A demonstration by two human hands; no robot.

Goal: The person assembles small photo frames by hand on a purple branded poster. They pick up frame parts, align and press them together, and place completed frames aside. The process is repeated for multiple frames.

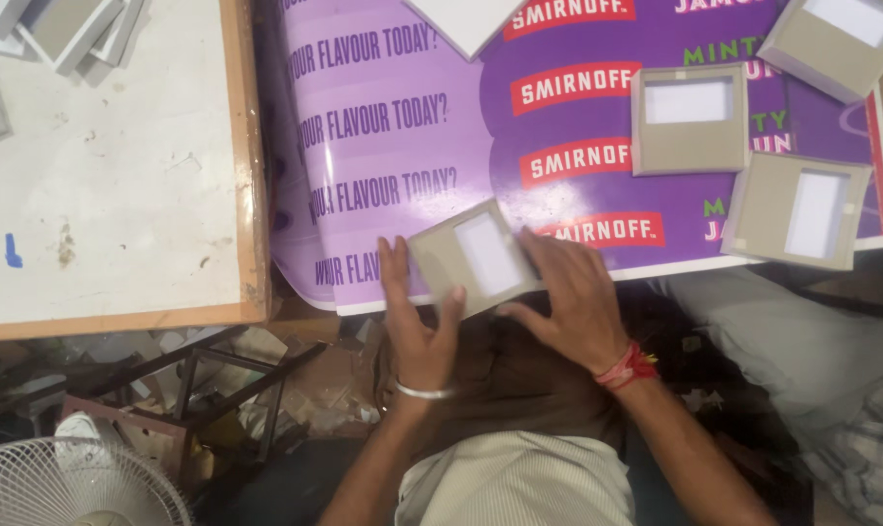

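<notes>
**One frame in hand, three laid aside on the purple sheet**

Purple printed sheeting [412, 146] covers the work surface in front of the seated person, its near edge curling over the lap. To the left stands a white table [101, 166] with a wooden rim, scuffed and marked, with a few more grey-and-white pieces stacked at its far corner [67, 29]. Below it lie a dark metal stand [218, 375], scraps on the floor, and a white fan [72, 487] in the bottom corner.

On the sheet to the right lie three grey cardboard frames with white windows: one flat in the middle [690, 119], one nearer the edge [797, 209], and one at the top corner [836, 44]. They look finished, or at least set aside, well apart from the hands.

The fourth cardboard frame [473, 258] sits tilted at the sheet's near edge, between both hands. The left hand [417, 317], with a metal bangle on the wrist, has its fingers stretched up along the frame's left side and its thumb pressing on the lower corner. The right hand [568, 292], with a red thread at the wrist, lies spread and flat against the frame's right edge, pressing it down.

So I'd judge this piece is mid-way, being pressed or squared; how many remain I cannot tell.
</notes>
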